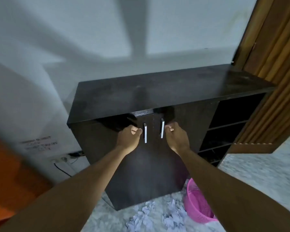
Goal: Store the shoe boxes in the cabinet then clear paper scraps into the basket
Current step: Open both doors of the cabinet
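Reaching with both arms, the person has the left hand [128, 137] and the right hand [176, 137] up at the two doors of the dark wooden cabinet [157, 91]. The doors look shut or very nearly so, their silver handles side by side: the left handle [145, 132] and the right handle [162, 128]. And look at those fingers: on both hands they're curled in, thumbs forward, each hand just beside its handle on the outer side. Whether they grip the bars or only press the door faces can't be told through the blur.

No shoe boxes are in view, so presumably they're already inside. What's left sits on the floor: crumpled paper scraps [159, 215] strewn on the pale floor in front of the cabinet, with the pink plastic basket [197, 206] lying tipped just beside them, close to the cabinet's right corner.

Those scraps should be feather-light, soft and crushable, so nothing fragile; best gathered in handfuls, scooped from underneath. The basket looks light and stiff, easiest taken by its rim.
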A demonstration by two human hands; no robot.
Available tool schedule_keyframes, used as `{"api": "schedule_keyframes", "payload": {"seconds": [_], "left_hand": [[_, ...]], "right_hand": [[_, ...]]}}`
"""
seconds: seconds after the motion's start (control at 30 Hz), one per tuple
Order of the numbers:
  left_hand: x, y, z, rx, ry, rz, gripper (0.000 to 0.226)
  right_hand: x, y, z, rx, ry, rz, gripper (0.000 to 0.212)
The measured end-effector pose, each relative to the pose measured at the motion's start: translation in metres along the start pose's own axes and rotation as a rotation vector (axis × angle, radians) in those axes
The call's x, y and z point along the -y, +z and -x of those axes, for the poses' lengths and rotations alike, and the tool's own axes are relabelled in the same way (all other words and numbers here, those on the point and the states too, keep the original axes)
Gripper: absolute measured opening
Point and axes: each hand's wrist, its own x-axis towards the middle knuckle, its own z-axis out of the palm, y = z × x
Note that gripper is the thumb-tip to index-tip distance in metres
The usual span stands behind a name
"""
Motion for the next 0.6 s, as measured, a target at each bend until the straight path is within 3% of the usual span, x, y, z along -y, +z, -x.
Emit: {"api": "schedule_keyframes", "payload": {"seconds": [0.27, 0.6], "left_hand": [[-0.005, 0.036, -0.029, 0.013, -0.018, 0.036, 0.040], [0.001, 0.048, 0.008, -0.070, -0.049, 0.029, 0.037]], "right_hand": [[0.010, 0.029, -0.043, 0.025, 0.076, -0.062, 0.044], [-0.005, 0.028, -0.067, 0.148, 0.028, -0.058, 0.041]]}}
